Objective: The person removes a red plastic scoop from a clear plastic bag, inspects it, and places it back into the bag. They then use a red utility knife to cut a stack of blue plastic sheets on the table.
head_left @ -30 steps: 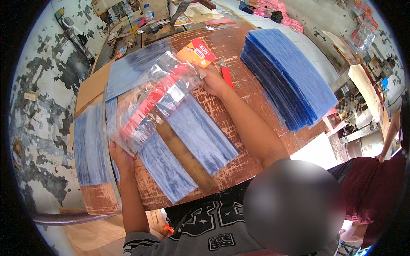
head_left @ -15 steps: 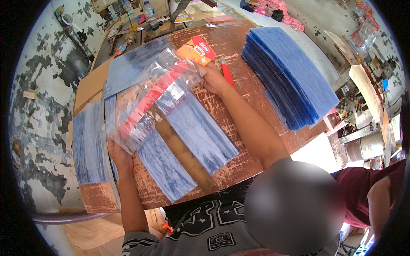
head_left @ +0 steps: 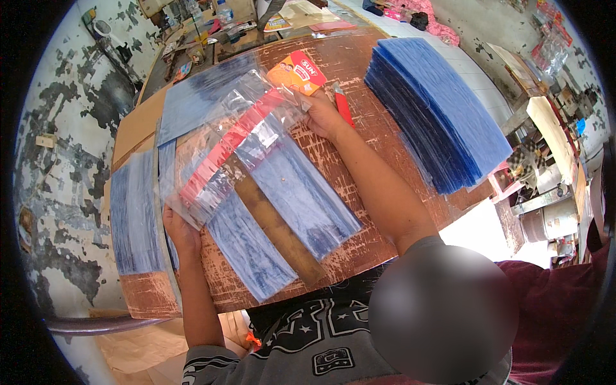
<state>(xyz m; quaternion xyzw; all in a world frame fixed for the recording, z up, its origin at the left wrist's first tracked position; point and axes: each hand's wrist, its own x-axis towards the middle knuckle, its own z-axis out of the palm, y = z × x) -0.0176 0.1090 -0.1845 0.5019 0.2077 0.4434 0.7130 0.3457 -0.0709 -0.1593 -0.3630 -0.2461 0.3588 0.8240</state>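
Note:
A crinkled clear plastic wrapper with a red band (head_left: 232, 142) stretches slantwise between my two hands. My left hand (head_left: 182, 230) is closed on its lower-left end. At the upper-right end, my right hand (head_left: 323, 115) pinches it; some fingertips are hidden. An orange packet (head_left: 292, 72) lies just beyond my right hand, and a red-handled cutter (head_left: 344, 106) is to that hand's right. Under and in front of the wrapper lie two bluish translucent strips, a left strip (head_left: 251, 250) and a right strip (head_left: 309, 199), with a brown flat bar (head_left: 279, 231) between them.
A tall stack of blue sheets (head_left: 443, 109) stands on the right of the worn brown table (head_left: 378, 147). More bluish sheets (head_left: 136, 212) and a grey straight bar (head_left: 156, 186) lie at the left. Cluttered items (head_left: 224, 32) fill the far bench. A maroon-clothed person (head_left: 545, 301) is close on the right.
My hands and the wrapper stay almost in place. The maroon-clothed person's arm at the right has moved, and the bare forearm seen before no longer shows there.

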